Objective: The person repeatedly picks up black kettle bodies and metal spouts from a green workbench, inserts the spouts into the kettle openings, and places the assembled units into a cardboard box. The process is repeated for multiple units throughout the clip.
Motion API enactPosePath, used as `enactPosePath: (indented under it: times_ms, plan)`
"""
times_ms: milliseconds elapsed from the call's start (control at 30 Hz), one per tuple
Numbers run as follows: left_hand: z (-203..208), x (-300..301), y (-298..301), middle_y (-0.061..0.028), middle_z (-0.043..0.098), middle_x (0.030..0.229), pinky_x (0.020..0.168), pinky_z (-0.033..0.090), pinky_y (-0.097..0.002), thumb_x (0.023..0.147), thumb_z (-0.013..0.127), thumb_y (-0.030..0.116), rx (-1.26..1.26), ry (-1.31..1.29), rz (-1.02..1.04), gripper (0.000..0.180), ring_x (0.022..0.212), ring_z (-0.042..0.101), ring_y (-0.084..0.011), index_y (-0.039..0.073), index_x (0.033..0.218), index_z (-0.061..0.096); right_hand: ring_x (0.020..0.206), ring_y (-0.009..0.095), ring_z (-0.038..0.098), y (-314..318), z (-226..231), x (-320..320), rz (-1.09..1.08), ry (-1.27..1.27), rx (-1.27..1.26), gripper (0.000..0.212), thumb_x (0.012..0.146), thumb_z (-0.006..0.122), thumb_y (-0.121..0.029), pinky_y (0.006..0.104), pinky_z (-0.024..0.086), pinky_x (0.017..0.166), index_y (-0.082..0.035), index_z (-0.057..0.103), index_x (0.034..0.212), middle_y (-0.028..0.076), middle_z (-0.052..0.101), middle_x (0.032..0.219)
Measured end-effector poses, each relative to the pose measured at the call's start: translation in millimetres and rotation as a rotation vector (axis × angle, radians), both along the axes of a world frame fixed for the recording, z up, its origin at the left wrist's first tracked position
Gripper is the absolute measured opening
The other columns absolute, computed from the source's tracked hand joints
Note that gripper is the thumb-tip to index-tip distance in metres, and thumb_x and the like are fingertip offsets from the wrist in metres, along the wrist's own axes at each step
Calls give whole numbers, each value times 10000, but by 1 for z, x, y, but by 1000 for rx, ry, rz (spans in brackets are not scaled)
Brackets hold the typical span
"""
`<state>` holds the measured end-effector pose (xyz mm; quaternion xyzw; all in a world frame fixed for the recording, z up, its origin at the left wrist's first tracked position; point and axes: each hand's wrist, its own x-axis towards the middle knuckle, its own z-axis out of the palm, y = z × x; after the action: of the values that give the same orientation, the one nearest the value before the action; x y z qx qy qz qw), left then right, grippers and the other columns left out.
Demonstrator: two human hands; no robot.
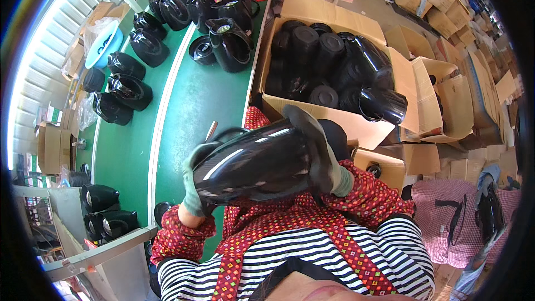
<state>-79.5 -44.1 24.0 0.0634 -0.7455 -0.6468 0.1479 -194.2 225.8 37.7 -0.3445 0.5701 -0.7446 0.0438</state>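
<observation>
We hold a glossy black jug (262,161) sideways in front of our chest, just above the near edge of the green tabletop (195,111). Our gloved left hand (193,189) is closed around its top end near the handle, and our gloved right hand (315,147) is spread and pressed over its base, so both are clamped on it. The shell looks like hard, stiff plastic, probably light, and its shine suggests it could slip or scuff; the handle and the base rim seem the safest holds. More black jugs (223,28) stand on the tabletop, and a cardboard box (334,17) of black parts sits beside it.
</observation>
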Motion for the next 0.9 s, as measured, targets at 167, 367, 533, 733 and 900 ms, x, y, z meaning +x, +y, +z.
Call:
enactPosePath:
  times_ms: [167,367,533,733,900]
  plan:
    - [49,-10,11,-330,687,1257,933,613,-425,747,923,134,-754,417,-2,487,1102,749,-370,-45,1153,722,1272,207,634,9,7,-16,312,-1016,-41,683,1131,382,-538,357,499,1094,-31,414,1587,117,621,1432]
    - [-11,-9,7,-241,581,1443,1090,544,-506,1009,588,324,1020,-383,-298,577,1322,606,-359,-11,1472,504,1556,503,241,19,-5,-24,126,554,155,1143,818,768,-681,589,216,1262,-36,327,1651,310,216,1696]
    - [-57,-11,21,-248,410,1626,1137,528,-541,1150,399,398,1262,-486,-535,612,1424,538,-366,13,1621,325,1500,545,318,27,12,-9,129,653,157,1166,700,823,-721,645,287,1200,-50,465,1584,318,294,1660]
    - [-129,0,8,-210,543,1532,1181,481,-475,1040,635,244,737,-354,-500,596,1366,589,-309,-8,1547,450,1422,537,419,43,6,4,-89,727,124,1180,663,831,-752,632,335,1170,-22,509,1533,314,426,1562]
    - [-6,-31,30,-195,647,1424,1141,514,-417,842,868,121,138,105,-307,585,1273,666,-273,-54,1350,637,1373,294,543,34,-8,17,-220,-77,41,859,985,622,-585,456,416,1167,36,448,1552,200,550,1498]
